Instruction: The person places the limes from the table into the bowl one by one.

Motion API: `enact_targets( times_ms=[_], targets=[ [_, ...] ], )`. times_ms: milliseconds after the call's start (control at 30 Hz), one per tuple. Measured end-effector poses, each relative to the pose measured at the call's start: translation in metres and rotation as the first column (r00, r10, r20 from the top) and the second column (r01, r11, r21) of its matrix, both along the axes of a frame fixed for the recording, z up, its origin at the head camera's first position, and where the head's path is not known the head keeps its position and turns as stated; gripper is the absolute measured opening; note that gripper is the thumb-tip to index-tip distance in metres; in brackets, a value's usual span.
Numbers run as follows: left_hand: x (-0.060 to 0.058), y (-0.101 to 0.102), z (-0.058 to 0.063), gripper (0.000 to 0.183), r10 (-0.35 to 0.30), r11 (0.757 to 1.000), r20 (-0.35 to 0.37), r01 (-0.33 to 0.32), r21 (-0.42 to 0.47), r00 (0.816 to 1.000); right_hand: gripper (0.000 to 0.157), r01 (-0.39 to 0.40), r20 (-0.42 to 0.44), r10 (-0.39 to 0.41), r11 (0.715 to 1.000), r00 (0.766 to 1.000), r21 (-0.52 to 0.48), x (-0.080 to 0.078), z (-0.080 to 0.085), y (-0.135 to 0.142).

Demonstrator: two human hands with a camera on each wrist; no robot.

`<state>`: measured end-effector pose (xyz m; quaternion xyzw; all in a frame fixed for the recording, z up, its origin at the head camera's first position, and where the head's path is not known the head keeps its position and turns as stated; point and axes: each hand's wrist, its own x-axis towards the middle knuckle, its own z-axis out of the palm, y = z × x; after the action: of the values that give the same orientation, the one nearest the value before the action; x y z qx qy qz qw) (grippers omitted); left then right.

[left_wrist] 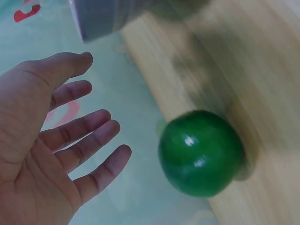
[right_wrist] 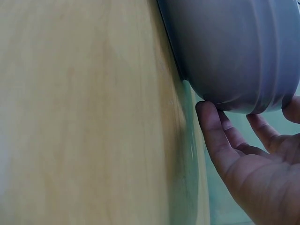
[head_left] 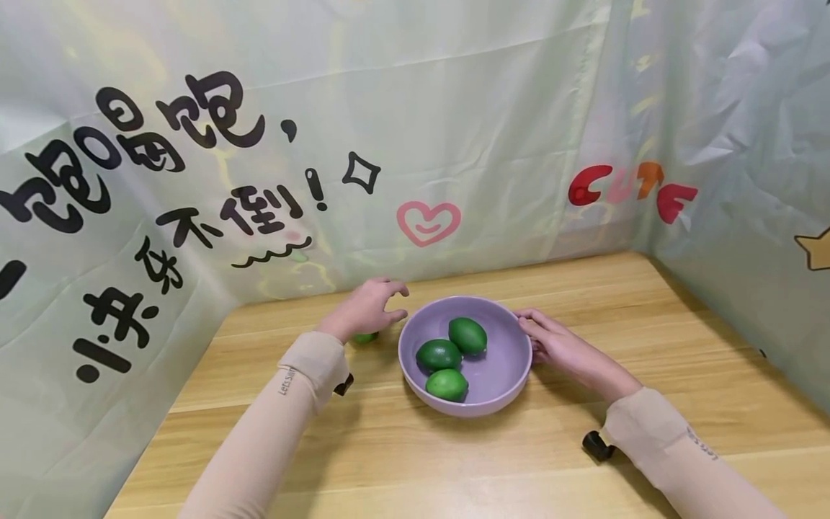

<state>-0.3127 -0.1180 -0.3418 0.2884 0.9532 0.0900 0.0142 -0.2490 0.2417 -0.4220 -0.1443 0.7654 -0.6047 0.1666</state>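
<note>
A purple bowl stands on the wooden table with three green limes in it: a dark one at the back, another dark one at left, and a lighter one in front. My right hand holds the bowl's right side, with fingertips against the outer wall and the thumb up by the rim. Left of the bowl, my left hand hovers with fingers spread and nothing in them. Below it lies another green lime, mostly hidden by the wrist in the head view.
A pale printed curtain rises along the table's back edge and both sides. Wooden tabletop extends in front of the bowl and to its right. Each cuff carries a small black device, such as the one at the right wrist.
</note>
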Motion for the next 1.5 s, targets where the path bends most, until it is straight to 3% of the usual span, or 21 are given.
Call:
enact_targets(
  times_ms=[467, 1067, 1200, 1500],
  targets=[
    [-0.004, -0.028, -0.015, 0.05, 0.123, 0.992, 0.091, -0.121, -0.028, 0.988, 0.056, -0.008, 0.002, 0.008, 1.0, 1.0, -0.005, -0.001, -0.002, 0.001],
    [-0.006, -0.049, -0.037, 0.073, 0.212, 0.977, 0.181, -0.205, -0.054, 0.96, 0.057, -0.021, 0.013, 0.021, 0.999, 1.0, -0.024, 0.001, -0.003, 0.001],
    [-0.008, -0.05, -0.042, 0.072, 0.234, 0.972, 0.21, -0.22, -0.085, 0.949, 0.057, -0.018, 0.016, 0.018, 1.0, 1.0, -0.021, 0.002, -0.002, 0.002],
    [-0.006, -0.047, -0.047, 0.054, 0.236, 0.971, 0.223, -0.221, -0.09, 0.946, 0.056, -0.015, 0.019, 0.016, 1.0, 1.0, -0.02, -0.001, -0.002, 0.002]
  ],
)
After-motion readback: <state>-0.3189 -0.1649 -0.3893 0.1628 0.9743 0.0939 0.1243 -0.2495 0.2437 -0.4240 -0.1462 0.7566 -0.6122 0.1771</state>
